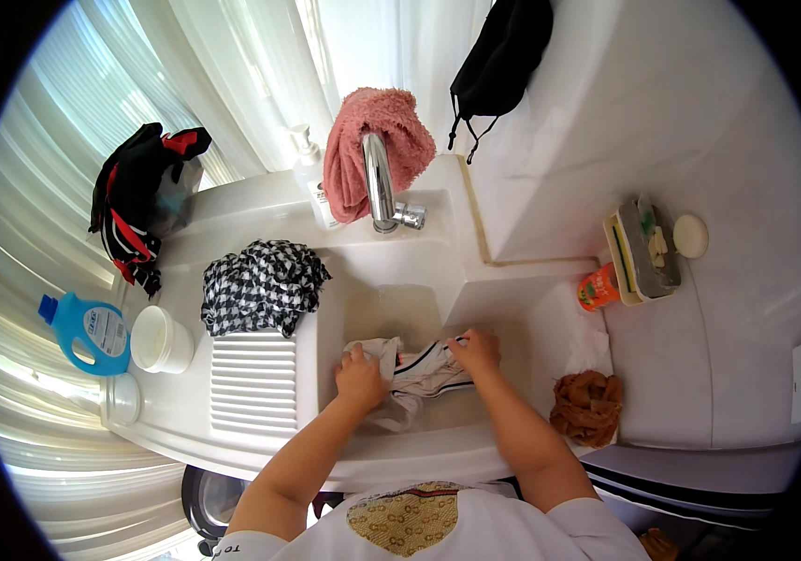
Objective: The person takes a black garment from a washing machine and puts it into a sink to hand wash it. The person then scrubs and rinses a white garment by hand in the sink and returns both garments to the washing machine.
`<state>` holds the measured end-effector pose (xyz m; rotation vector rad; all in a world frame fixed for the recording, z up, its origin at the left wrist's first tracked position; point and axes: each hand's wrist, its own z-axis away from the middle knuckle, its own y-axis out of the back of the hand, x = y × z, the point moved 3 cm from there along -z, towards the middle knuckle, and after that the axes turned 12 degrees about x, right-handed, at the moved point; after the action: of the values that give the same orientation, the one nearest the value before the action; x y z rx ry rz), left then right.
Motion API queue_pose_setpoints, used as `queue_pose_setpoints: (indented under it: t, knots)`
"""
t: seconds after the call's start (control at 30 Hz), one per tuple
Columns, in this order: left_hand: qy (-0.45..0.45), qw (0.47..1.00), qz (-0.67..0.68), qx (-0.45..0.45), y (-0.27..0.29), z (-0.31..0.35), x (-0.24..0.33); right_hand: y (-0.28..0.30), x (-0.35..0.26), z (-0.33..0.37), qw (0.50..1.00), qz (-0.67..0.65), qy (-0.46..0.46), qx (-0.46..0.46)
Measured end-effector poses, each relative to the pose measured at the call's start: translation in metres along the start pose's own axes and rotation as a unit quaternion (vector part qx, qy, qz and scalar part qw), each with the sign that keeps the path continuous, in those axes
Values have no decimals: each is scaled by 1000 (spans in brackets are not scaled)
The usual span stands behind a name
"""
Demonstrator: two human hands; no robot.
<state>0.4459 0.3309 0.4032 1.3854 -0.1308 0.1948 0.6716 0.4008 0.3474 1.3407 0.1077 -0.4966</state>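
Observation:
Down in the sink basin [503, 402] lies a wet cream garment [433, 372] with dark striped trim, crumpled and stretched between my hands. My left hand [363, 379] grips its left end, the fingers curled into the cloth. At its upper right edge, my right hand [477, 352] pinches the fabric near a dark stripe. The garment's exact kind is not clear. Above the basin stands a chrome faucet [378, 182] with a pink towel [353, 154] draped behind it.
Left of the basin, a black-and-white checked cloth [265, 285] rests at the ribbed washboard [252, 383]. Beyond are a white tub [161, 340] and blue detergent bottle [92, 334]. A brown cloth [586, 409], orange container [597, 289] and soap holder [648, 252] are at right.

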Motion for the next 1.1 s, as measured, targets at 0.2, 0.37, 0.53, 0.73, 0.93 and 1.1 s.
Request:
queue_pose_setpoints:
  t: [0.2,0.37,0.53,0.73,0.93,1.1]
  knots:
    - [-72,995,-21,61,-64,-10,-2,-58,-18,45,982,88,139,-92]
    - [22,997,72,0,-60,-15,-5,-56,-16,34,985,-11,169,19]
    - [338,865,354,108,-149,-37,-41,-84,-24,38,990,-128,-8,59]
    - [374,455,785,-190,-64,-19,5,-113,-50,51,911,-393,85,-86]
    - [190,386,895,-117,-11,-19,29,30,-106,90,870,-304,321,218]
    - [248,453,855,-51,-4,-22,34,34,-104,85,854,-395,270,204]
